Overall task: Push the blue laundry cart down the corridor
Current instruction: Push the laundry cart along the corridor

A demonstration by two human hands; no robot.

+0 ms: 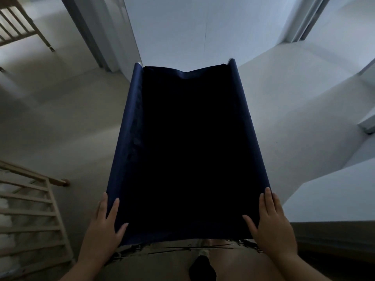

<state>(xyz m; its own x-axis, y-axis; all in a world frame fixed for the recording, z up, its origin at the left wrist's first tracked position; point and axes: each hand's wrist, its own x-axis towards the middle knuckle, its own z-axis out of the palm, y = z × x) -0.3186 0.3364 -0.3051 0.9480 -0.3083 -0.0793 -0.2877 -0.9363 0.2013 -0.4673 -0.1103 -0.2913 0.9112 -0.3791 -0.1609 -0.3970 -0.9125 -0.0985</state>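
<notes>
The blue laundry cart (129, 142) fills the middle of the head view, a long navy fabric bin whose inside is too dark to see into. My left hand (105, 226) wraps the near left corner of its rim, thumb inside and fingers along the outer side. My right hand (271, 222) holds the near right corner the same way. Both hands grip the fabric-covered rim. The far end of the cart (186, 73) points at a pale wall ahead.
A white slatted crib (30, 209) stands close at the lower left, and another slatted frame (18, 27) sits at the upper left. A door frame (97, 33) lies ahead left. White wall corners (304, 199) jut in at the right. Pale floor runs on both sides.
</notes>
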